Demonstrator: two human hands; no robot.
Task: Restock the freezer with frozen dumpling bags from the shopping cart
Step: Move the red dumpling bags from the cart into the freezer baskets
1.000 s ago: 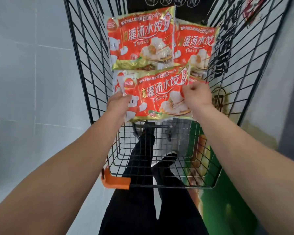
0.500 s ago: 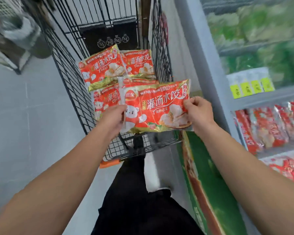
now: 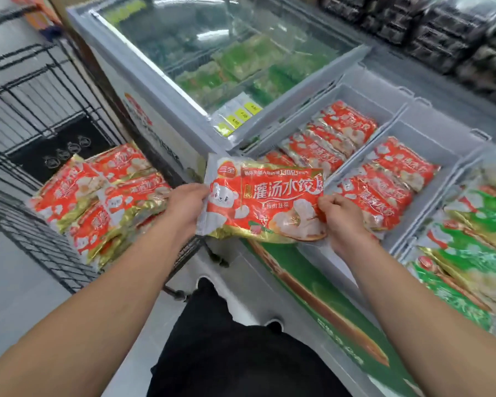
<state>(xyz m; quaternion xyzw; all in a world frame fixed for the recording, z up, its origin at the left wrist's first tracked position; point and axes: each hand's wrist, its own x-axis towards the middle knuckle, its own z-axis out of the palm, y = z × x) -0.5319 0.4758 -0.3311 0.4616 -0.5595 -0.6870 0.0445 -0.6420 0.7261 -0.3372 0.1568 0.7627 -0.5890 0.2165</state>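
Note:
A red and gold dumpling bag is held flat in the air over the freezer's front rim. My left hand grips its left edge and my right hand grips its right edge. Several more red bags lie in the black wire shopping cart on the left. Inside the open freezer, two grey bins hold rows of the same red bags.
A closed glass lid covers the freezer's far part with green packs beneath and yellow price tags. Green dumpling bags fill the bin at right. Dark packaged goods line a shelf behind. My legs stand between cart and freezer.
I have turned from the cart to the freezer, carrying the bag to the right. It now hangs over the freezer's edge near the red-bag bins, still held by both hands.

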